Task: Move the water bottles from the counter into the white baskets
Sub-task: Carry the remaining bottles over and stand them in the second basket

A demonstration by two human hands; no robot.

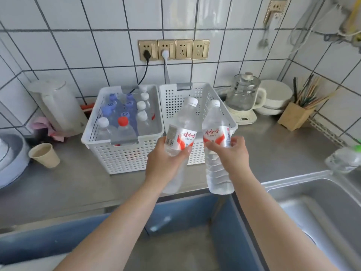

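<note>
Left hand (166,163) and right hand (232,153) each grip a bottle (180,133), (215,145) mid-body, near the right basket (214,98) — tilted bottles could knock together or catch the rim.

Two bare forearms end in the left hand (164,163) and right hand (232,153); no sleeves, gloves, rings, watch or bands show on either.

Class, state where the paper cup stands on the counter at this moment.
In the head view the paper cup stands upright at the left of the counter, just left of the left white basket that holds bottles.
</note>
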